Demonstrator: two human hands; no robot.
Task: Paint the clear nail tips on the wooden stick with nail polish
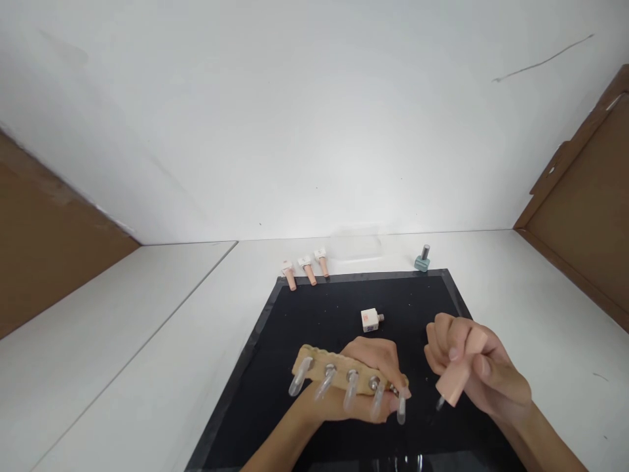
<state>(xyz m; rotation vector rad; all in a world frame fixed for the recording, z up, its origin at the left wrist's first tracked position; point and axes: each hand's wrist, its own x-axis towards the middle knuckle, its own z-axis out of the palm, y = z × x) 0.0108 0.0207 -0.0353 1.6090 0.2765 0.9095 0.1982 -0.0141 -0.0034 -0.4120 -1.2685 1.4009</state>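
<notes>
Pink cap (453,381) in right fingers (457,343) shows a blurred brush (440,402).

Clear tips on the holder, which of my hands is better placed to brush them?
Probably your right hand: it holds the cap, with the brush at its lower end, beside the tips. Your left hand is occupied gripping the holder.

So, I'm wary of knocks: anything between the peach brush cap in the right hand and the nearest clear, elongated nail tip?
Nothing visible stands between the peach brush cap and that clear, elongated nail tip; the square white bottle lies farther back.
</notes>
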